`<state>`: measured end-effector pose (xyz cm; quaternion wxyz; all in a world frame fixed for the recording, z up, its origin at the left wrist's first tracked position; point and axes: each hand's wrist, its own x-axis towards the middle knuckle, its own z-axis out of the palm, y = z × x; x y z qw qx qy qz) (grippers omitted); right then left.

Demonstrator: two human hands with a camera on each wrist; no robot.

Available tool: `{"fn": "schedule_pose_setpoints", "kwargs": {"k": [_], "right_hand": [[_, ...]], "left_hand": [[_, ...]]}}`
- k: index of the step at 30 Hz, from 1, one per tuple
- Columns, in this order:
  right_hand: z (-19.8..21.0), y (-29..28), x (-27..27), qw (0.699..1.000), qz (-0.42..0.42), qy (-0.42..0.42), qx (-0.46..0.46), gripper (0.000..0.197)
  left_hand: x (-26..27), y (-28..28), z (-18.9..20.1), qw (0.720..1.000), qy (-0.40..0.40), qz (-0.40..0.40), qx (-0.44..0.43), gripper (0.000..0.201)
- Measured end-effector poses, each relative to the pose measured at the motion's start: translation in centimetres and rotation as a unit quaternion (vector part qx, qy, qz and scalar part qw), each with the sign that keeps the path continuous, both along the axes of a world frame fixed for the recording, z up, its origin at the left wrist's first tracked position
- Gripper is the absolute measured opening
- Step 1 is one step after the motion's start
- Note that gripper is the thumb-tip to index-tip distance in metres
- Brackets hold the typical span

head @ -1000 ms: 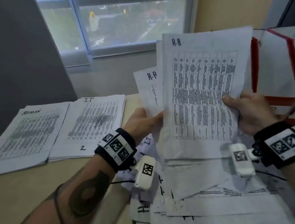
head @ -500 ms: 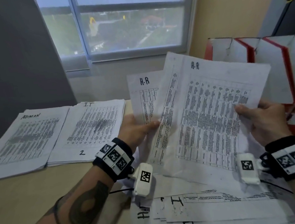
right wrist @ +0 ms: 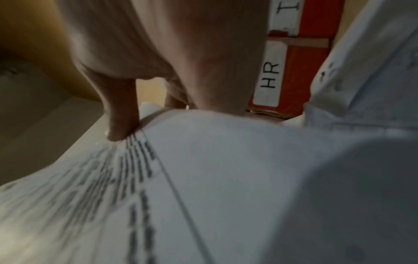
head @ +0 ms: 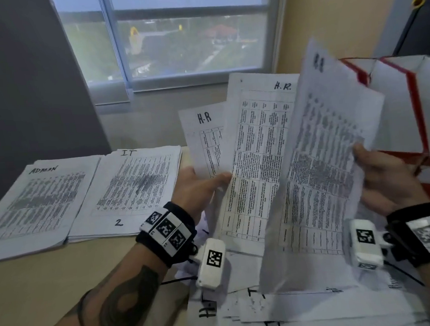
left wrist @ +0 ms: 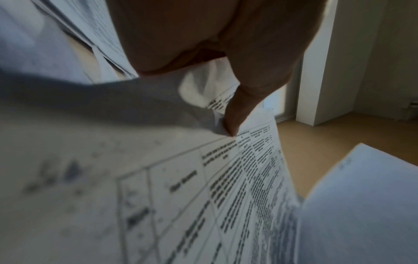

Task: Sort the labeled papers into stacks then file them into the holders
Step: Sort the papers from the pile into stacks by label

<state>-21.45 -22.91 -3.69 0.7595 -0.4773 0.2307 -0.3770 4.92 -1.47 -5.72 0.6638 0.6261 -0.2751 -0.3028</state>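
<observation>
My left hand pinches a fan of sheets marked H.R by their left edge, thumb on top; the left wrist view shows that thumb pressing the printed sheets. My right hand grips a separate H.R sheet by its right edge and holds it tilted upright, to the right of the fan. The right wrist view shows a finger on that sheet. Sorted stacks marked ADMIN and IT lie flat at the left.
A loose heap of unsorted papers lies under both hands at the desk's near edge. Red-and-white file holders stand at the right, their fronts labelled HR and IT. A window and a grey wall stand behind the desk.
My right hand has swung its H.R sheet right and up on edge, away from the fan. That uncovers another H.R sheet in my left hand, which stays put.
</observation>
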Motion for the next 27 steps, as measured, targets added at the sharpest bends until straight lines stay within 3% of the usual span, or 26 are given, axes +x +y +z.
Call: {"fn": "schedule_pose_setpoints", "kwargs": {"k": [4, 8, 11, 13, 14, 16, 18, 20, 22, 24, 25, 27], "right_hand": [[0.2, 0.4, 2.2, 0.996, -0.055, 0.049, -0.045, 0.057], [0.6, -0.4, 1.2, 0.995, -0.078, 0.024, -0.050, 0.086], [0.1, -2.1, -1.7, 0.999, -0.018, -0.038, -0.027, 0.058], [0.0, -1.8, -3.7, 0.997, 0.042, -0.062, 0.015, 0.054], [0.1, -1.2, -3.8, 0.999, 0.039, -0.032, 0.005, 0.054], [1.8, 1.5, -2.3, 0.996, 0.009, 0.045, -0.070, 0.043], [3.2, 3.2, 0.0, 0.999, 0.013, -0.002, -0.046, 0.023], [4.0, 3.4, 2.2, 0.993, 0.074, -0.016, -0.091, 0.012], [3.8, 2.6, 3.2, 0.990, 0.103, 0.020, -0.090, 0.048], [3.8, 2.1, 4.1, 0.991, 0.079, 0.055, -0.094, 0.085], [4.3, 2.8, 4.9, 0.990, 0.038, 0.080, -0.113, 0.089], [5.5, 4.0, 6.5, 0.976, -0.084, 0.104, -0.170, 0.064]], "left_hand": [[-1.0, 0.2, 0.7, 0.999, -0.019, -0.036, -0.011, 0.027], [0.4, 0.6, 0.6, 1.000, -0.012, 0.011, -0.023, 0.022], [2.3, 1.1, 0.7, 0.998, 0.008, 0.059, 0.001, 0.016], [2.8, 1.5, 1.0, 0.998, 0.002, 0.062, 0.009, 0.015], [2.7, 1.5, 1.3, 0.998, -0.009, 0.059, 0.012, 0.015], [1.9, 1.2, 1.9, 0.998, -0.029, 0.046, 0.022, 0.021], [1.1, 0.6, 2.7, 0.999, -0.035, 0.015, 0.015, 0.034], [-0.2, 0.3, 3.8, 0.997, -0.061, -0.037, 0.006, 0.039], [-1.4, 0.3, 5.0, 0.990, -0.095, -0.103, -0.007, 0.040], [-1.8, 0.9, 6.5, 0.986, -0.118, -0.120, 0.008, 0.055], [-1.6, 1.3, 7.1, 0.986, -0.097, -0.138, 0.003, 0.062], [-0.7, 2.3, 7.8, 0.982, -0.028, -0.187, -0.024, 0.078]]}}
